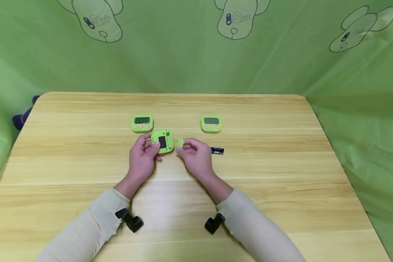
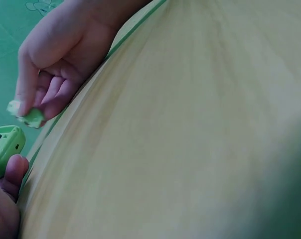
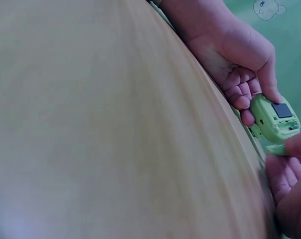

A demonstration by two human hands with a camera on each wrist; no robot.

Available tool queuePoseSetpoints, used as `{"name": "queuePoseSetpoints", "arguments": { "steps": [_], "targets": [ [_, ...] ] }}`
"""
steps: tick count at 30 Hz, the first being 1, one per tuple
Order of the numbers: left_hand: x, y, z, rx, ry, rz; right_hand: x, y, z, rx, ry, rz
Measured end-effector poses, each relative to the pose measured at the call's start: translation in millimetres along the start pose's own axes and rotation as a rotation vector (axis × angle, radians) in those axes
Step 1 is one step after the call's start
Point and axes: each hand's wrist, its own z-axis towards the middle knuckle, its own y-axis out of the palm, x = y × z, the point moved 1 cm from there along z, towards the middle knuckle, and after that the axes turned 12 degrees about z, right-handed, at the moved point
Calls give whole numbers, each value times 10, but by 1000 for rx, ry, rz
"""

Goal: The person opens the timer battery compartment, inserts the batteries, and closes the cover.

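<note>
My left hand (image 1: 142, 154) grips a green digital timer (image 1: 166, 145) with its back turned up, the thumb on the dark rectangle there. The timer's battery compartment (image 3: 287, 125) is uncovered; no battery shows in it. Just to the right, my right hand (image 1: 196, 157) pinches a small green battery cover (image 1: 180, 142) between thumb and fingers, apart from the timer. In the left wrist view the same cover (image 2: 32, 118) hangs above the timer's edge. A dark blue battery pack (image 1: 217, 150) lies on the table beside the right hand, partly hidden by it.
Behind the hands, two more green timers lie face up: the left timer (image 1: 142, 123) shows digits, the right timer (image 1: 211, 124) has a blank display. A wooden table (image 1: 268, 174) lies under everything, with green curtain (image 1: 183, 54) behind it.
</note>
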Motion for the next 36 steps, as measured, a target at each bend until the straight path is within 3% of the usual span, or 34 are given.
{"name": "queuePoseSetpoints", "arguments": {
  "steps": [3, 8, 12, 18, 24, 30, 36],
  "targets": [
    [-2, -7, -4, -4, 4, 8, -27, -43, -36, -39, -2, -75],
    [-12, -14, -4, -11, 16, 14, -18, -94, -69, -79, -154, -260],
    [-16, -10, -11, -16, 18, 13, 14, -125, -89, -73, -217, -317],
    [-18, -11, -23, -13, 15, 17, 9, -212, -159, -66, -189, -252],
    [-3, -18, -22, -12, 32, 24, -15, -431, -312, -25, -141, -243],
    [-12, 3, -15, -18, 37, 8, -27, -714, -419, 12, -165, -293],
    [-21, 11, -15, -17, 37, 2, -16, -902, -407, 51, -128, -370]
  ]
}}
